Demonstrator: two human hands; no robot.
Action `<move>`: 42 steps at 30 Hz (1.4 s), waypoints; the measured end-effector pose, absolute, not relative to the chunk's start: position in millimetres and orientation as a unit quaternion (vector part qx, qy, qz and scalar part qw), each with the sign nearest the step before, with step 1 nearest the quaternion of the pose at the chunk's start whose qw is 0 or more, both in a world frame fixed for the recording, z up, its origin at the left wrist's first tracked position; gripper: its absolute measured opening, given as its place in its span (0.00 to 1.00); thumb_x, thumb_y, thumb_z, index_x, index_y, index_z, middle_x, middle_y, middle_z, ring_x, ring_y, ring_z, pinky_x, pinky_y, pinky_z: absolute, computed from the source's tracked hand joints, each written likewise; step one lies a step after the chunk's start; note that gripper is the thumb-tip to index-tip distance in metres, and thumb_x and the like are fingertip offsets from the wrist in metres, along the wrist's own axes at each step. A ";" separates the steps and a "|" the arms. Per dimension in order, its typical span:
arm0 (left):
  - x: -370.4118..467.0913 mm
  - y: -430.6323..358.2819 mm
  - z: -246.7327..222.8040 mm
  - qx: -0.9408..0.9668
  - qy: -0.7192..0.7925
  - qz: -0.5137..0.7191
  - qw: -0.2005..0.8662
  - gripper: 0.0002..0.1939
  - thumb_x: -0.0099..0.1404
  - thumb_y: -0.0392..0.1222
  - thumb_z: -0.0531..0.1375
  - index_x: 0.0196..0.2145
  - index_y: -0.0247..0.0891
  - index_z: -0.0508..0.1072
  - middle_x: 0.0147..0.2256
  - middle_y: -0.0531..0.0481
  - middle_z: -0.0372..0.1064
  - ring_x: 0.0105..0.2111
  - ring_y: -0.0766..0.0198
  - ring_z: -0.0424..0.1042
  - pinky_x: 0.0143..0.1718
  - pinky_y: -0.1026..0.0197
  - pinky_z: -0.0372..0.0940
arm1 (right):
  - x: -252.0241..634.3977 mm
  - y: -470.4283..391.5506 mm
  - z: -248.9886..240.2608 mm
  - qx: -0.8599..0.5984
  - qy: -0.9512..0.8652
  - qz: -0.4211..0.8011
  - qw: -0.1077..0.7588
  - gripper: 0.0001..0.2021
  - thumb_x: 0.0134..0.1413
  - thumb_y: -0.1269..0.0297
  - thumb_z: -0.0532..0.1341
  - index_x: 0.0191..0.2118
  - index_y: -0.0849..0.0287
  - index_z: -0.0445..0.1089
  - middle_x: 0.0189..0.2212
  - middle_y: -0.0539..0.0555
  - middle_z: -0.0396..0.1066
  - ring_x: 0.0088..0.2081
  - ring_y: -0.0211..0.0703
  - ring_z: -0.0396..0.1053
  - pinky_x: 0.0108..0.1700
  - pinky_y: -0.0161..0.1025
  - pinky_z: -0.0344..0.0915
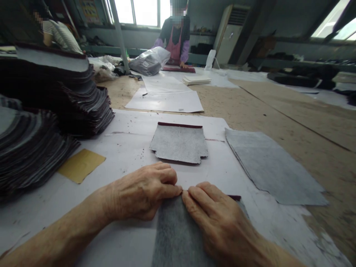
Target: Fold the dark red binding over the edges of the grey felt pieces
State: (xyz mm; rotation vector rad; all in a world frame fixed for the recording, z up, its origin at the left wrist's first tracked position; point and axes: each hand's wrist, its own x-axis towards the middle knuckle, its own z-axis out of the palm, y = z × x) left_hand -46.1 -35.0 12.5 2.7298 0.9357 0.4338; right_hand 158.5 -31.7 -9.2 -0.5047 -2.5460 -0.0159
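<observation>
A grey fabric piece point(178, 233) lies in front of me, with a dark red strip along its far edge at the right. My left hand point(144, 191) pinches the left part of that far edge between thumb and curled fingers. Pressed down on the same piece is my right hand point(219, 215), its fingers together and their tips close to the left thumb. Just beyond sits another grey piece point(179, 142) with notched lower corners and a dark red folded top edge. Both hands cover much of the near piece's far edge.
Tall stacks of dark-edged pieces point(80, 100) stand at the left, near a yellow card point(82, 165). Grey sheets point(272, 163) lie at the right. White sheets point(167, 98) and a plastic bag point(151, 61) are farther back. A person in a pink apron point(176, 42) works across the table.
</observation>
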 end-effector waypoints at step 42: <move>-68.2 -74.6 3.5 0.884 0.386 0.207 0.162 0.14 0.53 0.29 0.49 0.33 0.38 0.71 0.23 0.51 0.60 0.24 0.65 0.60 0.27 0.61 0.57 | 149.8 -23.9 3.1 -0.214 -0.966 0.011 0.142 0.29 0.43 0.81 0.51 0.54 0.55 0.61 0.32 0.56 0.65 0.32 0.43 0.62 0.31 0.40 0.65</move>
